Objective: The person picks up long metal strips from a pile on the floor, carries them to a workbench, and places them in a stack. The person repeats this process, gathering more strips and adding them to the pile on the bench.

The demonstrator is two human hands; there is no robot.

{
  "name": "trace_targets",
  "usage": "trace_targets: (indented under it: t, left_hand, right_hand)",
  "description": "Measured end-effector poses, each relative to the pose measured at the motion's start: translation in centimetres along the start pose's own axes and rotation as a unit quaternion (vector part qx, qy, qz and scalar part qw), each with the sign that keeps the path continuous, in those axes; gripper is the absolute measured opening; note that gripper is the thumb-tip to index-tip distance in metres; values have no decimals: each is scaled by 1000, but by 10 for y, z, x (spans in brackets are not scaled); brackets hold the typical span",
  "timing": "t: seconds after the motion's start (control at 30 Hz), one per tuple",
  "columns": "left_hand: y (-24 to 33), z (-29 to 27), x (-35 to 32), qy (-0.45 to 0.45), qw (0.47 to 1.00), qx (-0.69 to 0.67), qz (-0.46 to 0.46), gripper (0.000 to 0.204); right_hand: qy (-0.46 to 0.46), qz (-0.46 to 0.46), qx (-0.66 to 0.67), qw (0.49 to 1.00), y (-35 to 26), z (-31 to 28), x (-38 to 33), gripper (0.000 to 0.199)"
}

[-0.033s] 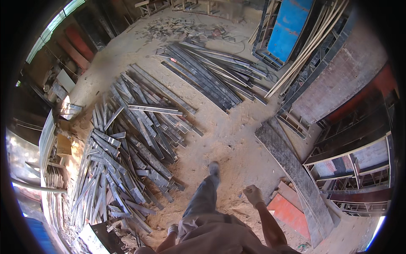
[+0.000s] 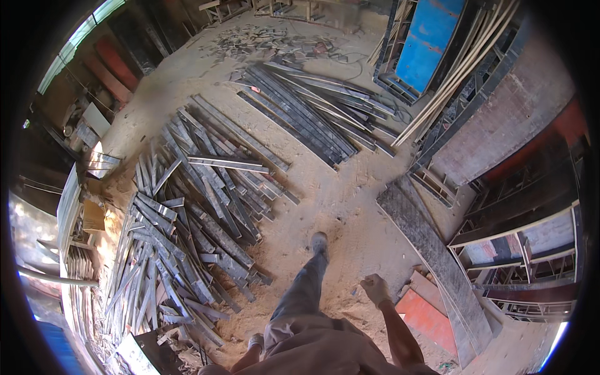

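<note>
My right hand (image 2: pixel 375 289) hangs out in front of my body on the right, above the dusty floor and beside an orange-red board (image 2: pixel 427 319). Its fingers are curled closed, and whatever they may hold is hidden. Low in the view, close to my left hip, part of my left hand (image 2: pixel 255 340) shows; its fingers cannot be made out. Neither hand touches the wood around me. The nearest heap to the left hand is a large loose pile of dark, narrow wooden strips (image 2: pixel 187 231).
A straighter stack of long dark strips (image 2: pixel 300 115) lies ahead. To the right, a long grey plank (image 2: pixel 431 262) rests beside framed panels (image 2: pixel 512 119). A blue panel (image 2: pixel 428 47) stands at the far right. Scattered short offcuts (image 2: pixel 269 44) cover the far floor.
My foot in its shoe has moved slightly forward and to the right. The surroundings shift very little, and both hands keep nearly the same pose.
</note>
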State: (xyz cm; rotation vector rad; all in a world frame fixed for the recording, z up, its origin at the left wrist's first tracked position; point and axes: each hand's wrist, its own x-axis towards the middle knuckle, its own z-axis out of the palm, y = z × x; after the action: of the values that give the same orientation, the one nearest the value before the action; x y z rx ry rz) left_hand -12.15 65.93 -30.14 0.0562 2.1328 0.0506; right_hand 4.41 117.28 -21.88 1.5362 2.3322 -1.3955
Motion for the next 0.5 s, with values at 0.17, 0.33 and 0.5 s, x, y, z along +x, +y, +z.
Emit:
trace_targets:
  t: [0.17, 0.33, 0.5]
  left_hand:
    - [125, -50, 67, -82, 992, 97, 28, 73]
    - [352, -174, 173, 18, 992, 2, 129, 70]
    - [609, -309, 163, 122, 879, -340, 311, 49]
  right_hand:
    - [-121, -179, -376, 901, 54, -53, 93, 44]
    - [-19, 135, -101, 985, 7, -129, 129, 50]
    - [-21, 147, -168, 974, -5, -187, 221, 52]
